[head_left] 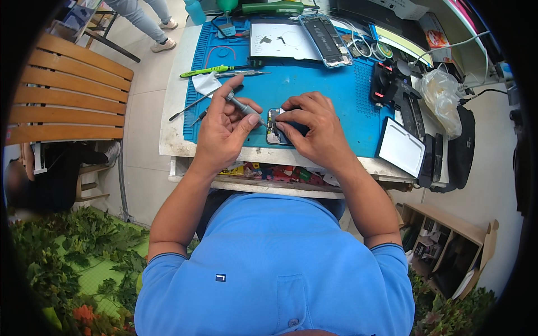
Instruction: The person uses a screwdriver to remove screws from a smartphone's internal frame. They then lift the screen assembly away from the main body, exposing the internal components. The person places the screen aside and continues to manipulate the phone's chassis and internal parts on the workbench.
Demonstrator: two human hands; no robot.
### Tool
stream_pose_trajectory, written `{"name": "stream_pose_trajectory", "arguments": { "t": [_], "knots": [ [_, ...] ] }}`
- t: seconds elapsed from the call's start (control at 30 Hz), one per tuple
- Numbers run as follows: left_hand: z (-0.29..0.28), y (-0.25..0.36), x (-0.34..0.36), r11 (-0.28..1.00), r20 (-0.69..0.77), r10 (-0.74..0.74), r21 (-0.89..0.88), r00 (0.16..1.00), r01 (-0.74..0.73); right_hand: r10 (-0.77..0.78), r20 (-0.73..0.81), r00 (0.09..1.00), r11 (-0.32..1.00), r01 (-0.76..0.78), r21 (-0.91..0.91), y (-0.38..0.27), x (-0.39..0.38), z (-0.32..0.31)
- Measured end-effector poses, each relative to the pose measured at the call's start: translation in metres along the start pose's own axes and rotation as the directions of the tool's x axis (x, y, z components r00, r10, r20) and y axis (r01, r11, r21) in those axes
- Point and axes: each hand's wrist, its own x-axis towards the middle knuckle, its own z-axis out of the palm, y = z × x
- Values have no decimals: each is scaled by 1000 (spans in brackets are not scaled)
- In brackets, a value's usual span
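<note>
My left hand (218, 134) is closed around a grey screwdriver (241, 105), its index finger raised along the handle. The driver slants down to the right, and its tip is near the inside of an opened phone (274, 136). This phone lies on the blue work mat (246, 84) near the front edge, with small parts showing on its left side. My right hand (319, 126) covers the phone's right part, thumb and fingertips pinched together on it. Whether a small part is between those fingertips is hidden.
Left on the mat lie a green-handled tool (204, 71), a white cloth (205, 83) and a thin black tool (193, 106). Behind are a white board (280, 47) and another opened phone (325, 42). A white tray (400, 148) and black stand (400, 92) are right.
</note>
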Motion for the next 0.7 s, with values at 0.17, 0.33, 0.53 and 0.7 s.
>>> {"name": "stream_pose_trajectory", "arguments": {
  "t": [0.17,0.33,0.53,0.7],
  "knots": [
    [-1,-5,0,1000,-18,17,13,1000,-17,1,7,1000,1000,-2,6,0,-1,-1],
    [0,-4,1,1000,-23,9,24,1000,-9,3,10,1000,1000,-3,8,1,-2,-1],
    [1,-4,0,1000,-22,6,0,1000,-6,3,11,1000,1000,-3,6,1,-2,-1],
    [2,-6,0,1000,-32,0,-17,999,0,-13,6,1000,1000,13,5,2,-1,-1]
  ]
}}
